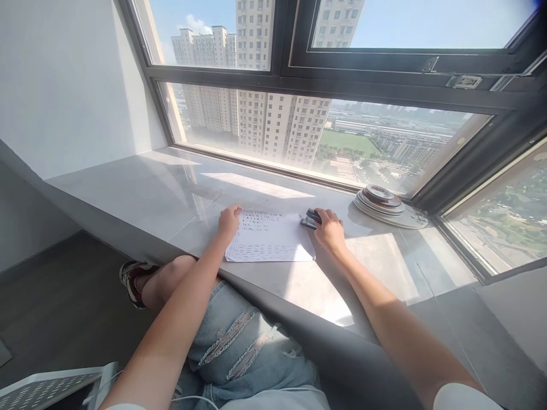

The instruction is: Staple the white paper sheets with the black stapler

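Observation:
A sheet of white paper (pixel 269 236) with handwriting along its top and rows of dashes near its bottom lies on the grey window sill. At its upper left corner my left hand (pixel 229 221) pinches the paper's edge between closed fingers. My right hand (pixel 330 229) is closed around a black stapler (pixel 308 222) at the paper's upper right edge. The stapler's two arms point left, over the paper's border. My right fingers cover its rear end.
Stacked plates (pixel 380 205) sit on the sill at the right, near the window corner. A dark-framed window (pixel 273 82) rises behind the sill. My legs are below the sill's front edge. A white perforated object (pixel 47 390) stands at the lower left, beside a white cable.

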The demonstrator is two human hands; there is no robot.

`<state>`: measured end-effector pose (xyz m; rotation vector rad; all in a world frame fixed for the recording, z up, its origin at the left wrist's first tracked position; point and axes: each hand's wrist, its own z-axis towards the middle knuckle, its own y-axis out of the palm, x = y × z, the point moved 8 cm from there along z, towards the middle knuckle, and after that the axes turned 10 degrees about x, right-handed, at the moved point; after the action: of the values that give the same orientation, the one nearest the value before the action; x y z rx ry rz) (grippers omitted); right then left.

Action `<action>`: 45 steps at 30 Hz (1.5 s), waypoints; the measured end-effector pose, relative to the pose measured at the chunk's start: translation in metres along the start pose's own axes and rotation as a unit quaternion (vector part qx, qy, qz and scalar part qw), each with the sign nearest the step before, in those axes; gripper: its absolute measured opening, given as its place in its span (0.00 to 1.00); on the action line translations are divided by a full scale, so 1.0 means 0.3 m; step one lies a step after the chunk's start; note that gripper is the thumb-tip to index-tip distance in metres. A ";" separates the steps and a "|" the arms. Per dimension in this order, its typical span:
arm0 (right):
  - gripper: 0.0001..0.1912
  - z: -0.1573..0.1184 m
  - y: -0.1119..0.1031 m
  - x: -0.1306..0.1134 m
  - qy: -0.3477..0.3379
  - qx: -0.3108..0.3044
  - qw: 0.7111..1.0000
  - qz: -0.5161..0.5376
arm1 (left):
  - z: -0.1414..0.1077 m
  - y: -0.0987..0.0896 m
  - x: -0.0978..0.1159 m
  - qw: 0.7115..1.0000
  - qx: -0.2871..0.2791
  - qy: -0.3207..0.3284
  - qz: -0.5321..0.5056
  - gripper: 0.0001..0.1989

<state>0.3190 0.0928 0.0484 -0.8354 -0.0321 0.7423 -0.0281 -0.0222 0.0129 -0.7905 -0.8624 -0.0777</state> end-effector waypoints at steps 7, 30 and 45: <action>0.25 0.000 0.034 0.028 0.010 -0.039 0.999 -0.029 | 0.013 -0.025 -0.041 0.999 0.011 -0.032 0.024 0.17; 0.10 -0.002 0.010 -0.051 -0.016 -0.103 0.976 0.190 | 0.018 -0.074 -0.063 0.997 0.012 -0.071 0.007 0.16; 0.25 -0.024 0.026 -0.098 -0.009 -0.102 0.989 0.104 | 0.004 -0.091 -0.048 0.996 -0.011 -0.086 0.033 0.18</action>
<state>0.2945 0.0734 0.0455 -1.0389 -0.0378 0.9549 -0.0485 -0.0444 0.0192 -0.8548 -0.9994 0.0397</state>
